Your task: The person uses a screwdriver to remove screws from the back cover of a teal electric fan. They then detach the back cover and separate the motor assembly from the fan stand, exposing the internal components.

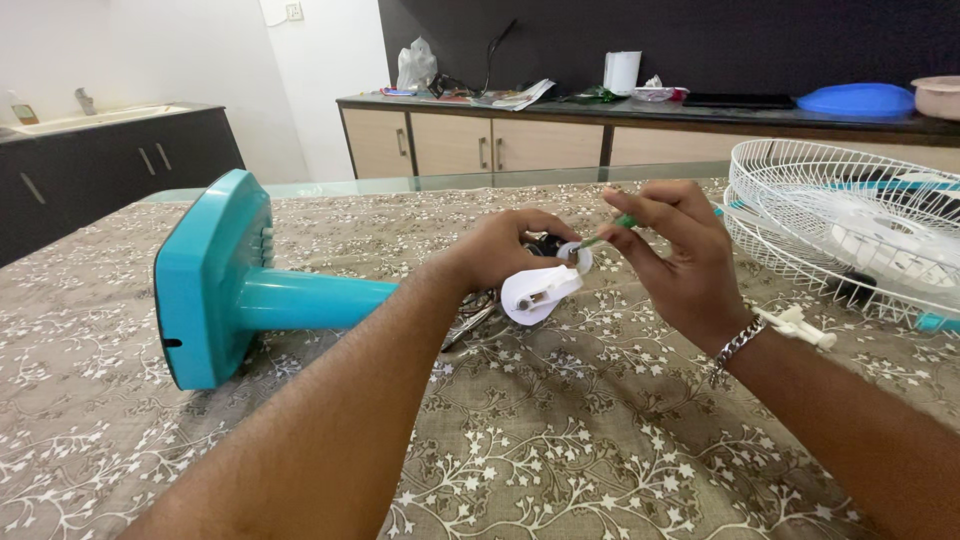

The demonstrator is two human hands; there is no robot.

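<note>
On table [560,440] | left hand [505,250] holds white part [540,290] | right hand [680,260] holds screwdriver [605,235]

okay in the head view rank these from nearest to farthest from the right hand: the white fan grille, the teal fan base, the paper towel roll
1. White fan grille, on the table just right of the right hand.
2. Teal fan base, lying at the table's left.
3. Paper towel roll, on the far counter.

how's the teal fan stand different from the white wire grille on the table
The teal fan stand is solid, smooth plastic; the white wire grille is an open mesh of thin wires. The stand lies tipped on its side at the left, its square base on edge; the grille rests at the right edge, partly out of frame. The left hand works at the stand's column end, while the grille sits untouched. Both rest on the floral tablecloth.
</note>
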